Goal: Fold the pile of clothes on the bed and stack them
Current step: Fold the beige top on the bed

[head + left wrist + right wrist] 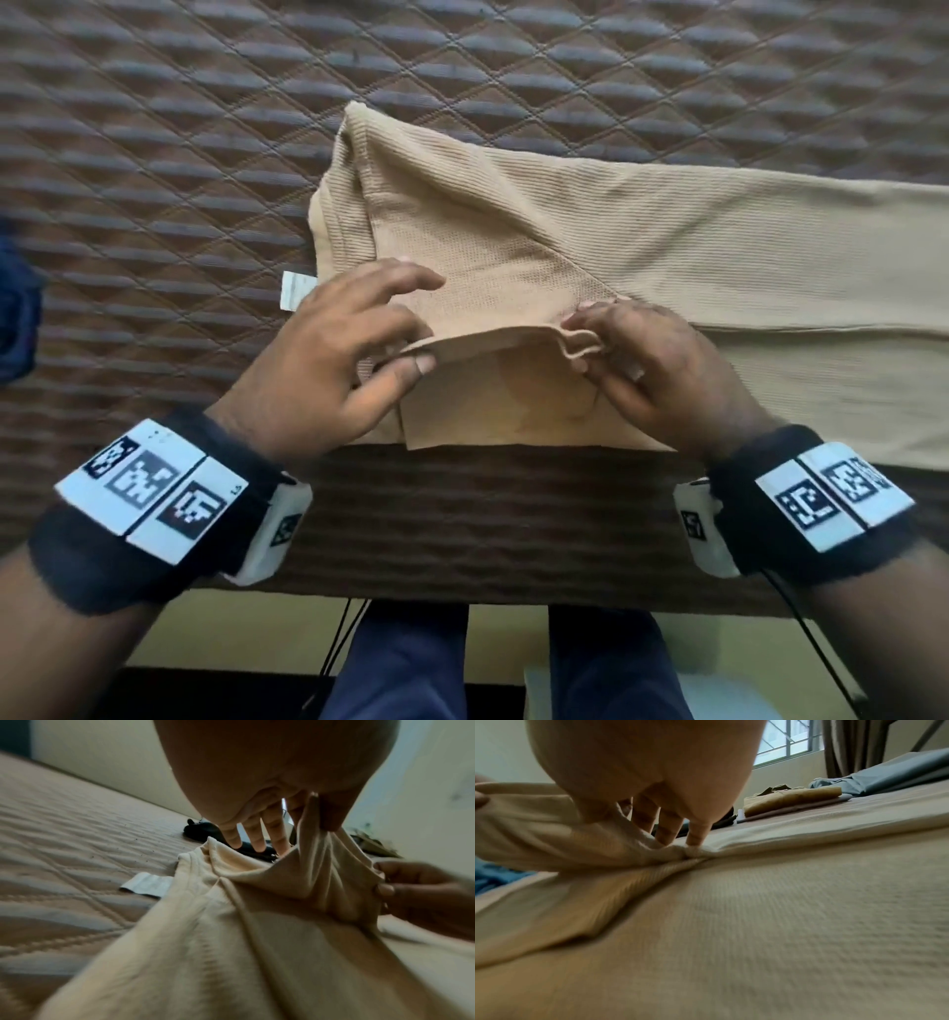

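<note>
A beige ribbed garment (642,246) lies flat on the brown quilted bed (154,154), stretching off to the right. Its near left edge is lifted between both hands. My left hand (411,354) pinches that edge between thumb and forefinger, its other fingers spread above the cloth (257,902). My right hand (585,342) pinches the same hem a little to the right, where the cloth (603,841) bunches under its fingertips. A white care label (295,290) sticks out at the garment's left side.
A dark blue garment (18,318) lies at the bed's left edge. Folded clothes (790,800) are stacked farther back on the bed, with a grey-blue sheet (885,774) behind them. Dark clothing (203,830) lies beyond the beige garment. The bed's near edge (488,580) runs just below my wrists.
</note>
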Tool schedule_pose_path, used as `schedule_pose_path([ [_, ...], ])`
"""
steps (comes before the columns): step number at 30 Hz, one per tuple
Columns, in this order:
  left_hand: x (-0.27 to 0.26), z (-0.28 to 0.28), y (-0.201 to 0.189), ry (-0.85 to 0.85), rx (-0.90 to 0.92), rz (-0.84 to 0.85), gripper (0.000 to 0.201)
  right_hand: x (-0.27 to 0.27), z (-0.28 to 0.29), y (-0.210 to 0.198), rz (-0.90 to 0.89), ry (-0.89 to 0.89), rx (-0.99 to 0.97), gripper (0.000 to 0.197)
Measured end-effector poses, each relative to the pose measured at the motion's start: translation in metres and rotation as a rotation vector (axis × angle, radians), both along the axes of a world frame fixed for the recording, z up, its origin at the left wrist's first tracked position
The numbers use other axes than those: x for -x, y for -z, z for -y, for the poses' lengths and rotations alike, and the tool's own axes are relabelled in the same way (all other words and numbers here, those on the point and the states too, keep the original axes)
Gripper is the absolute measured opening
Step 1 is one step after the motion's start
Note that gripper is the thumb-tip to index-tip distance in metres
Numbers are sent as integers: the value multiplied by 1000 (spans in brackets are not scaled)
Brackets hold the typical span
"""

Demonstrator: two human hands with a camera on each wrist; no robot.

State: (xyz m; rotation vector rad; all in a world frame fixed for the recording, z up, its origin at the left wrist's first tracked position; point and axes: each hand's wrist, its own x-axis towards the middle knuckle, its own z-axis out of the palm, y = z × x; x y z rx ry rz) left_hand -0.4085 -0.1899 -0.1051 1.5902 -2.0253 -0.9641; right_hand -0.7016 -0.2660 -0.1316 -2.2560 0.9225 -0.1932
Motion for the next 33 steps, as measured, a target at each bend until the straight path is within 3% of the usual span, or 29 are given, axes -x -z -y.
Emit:
schedule_pose_path([
  [2, 7, 10, -12, -212, -129, -250, 30, -3, 9, -7, 95, 108, -84, 29],
  [4, 17, 32, -19, -395, -156, -384, 26, -7, 21, -12, 202, 221, -140, 14],
  [7, 28, 77, -7, -672, -192, -481, 20, -19, 46, -10, 227, 407, -154, 3],
  [9, 30, 101, 10, -755, -275, -427, 26, -25, 66, -3, 114, 491, -191, 9],
  [10, 28, 105, 18, -755, -334, -391, 27, -28, 74, 0, 35, 501, -217, 15],
  [12, 22, 100, 26, -733, -411, -315, 51, -31, 86, 4, -79, 472, -255, 24],
  [15, 15, 81, 26, -737, -374, -306, 70, -30, 87, 3, -91, 447, -266, 34],
  [20, 14, 54, 19, -826, -209, -386, 65, -8, 67, 0, -129, 378, -284, 53],
  [22, 15, 48, 9, -809, -137, -378, 65, 0, 57, 4, -106, 398, -274, 49],
  [25, 9, 40, 3, -736, -138, -228, 67, 4, 50, 8, -51, 435, -258, 35],
  [29, 2, 25, 16, -703, -284, 34, 74, 2, 50, 5, -56, 424, -268, 28],
  [31, 8, 25, 17, -722, -198, 82, 66, -1, 51, 3, -65, 412, -272, 32],
  [33, 22, 30, 12, -666, 34, 186, 49, -5, 51, 0, -99, 366, -219, 37],
])
